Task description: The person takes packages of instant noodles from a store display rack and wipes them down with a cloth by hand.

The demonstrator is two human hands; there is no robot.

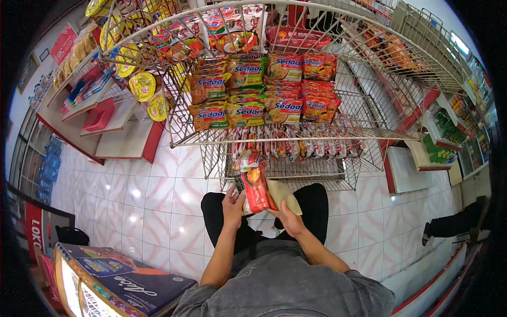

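Note:
Over my lap, my left hand [233, 206] is closed along the left side of a red instant noodle packet [255, 191] with a bowl picture on it. A folded beige cloth or sheet [282, 195] lies against the packet's right side, with my right hand [289, 218] closed on its lower part. The fingers of my right hand also reach the packet's lower right edge. Just beyond the packet, small red and white packets [248, 159] stick out from the rack's lower shelf.
A wire rack [296, 138] in front of me holds stacked Sedaap noodle packets [246, 112]. Yellow cups [142, 86] hang at its left. A freezer [124, 272] stands behind my left side. On the right, a person's dark-clothed leg [454, 226] extends over the tiled floor [153, 211].

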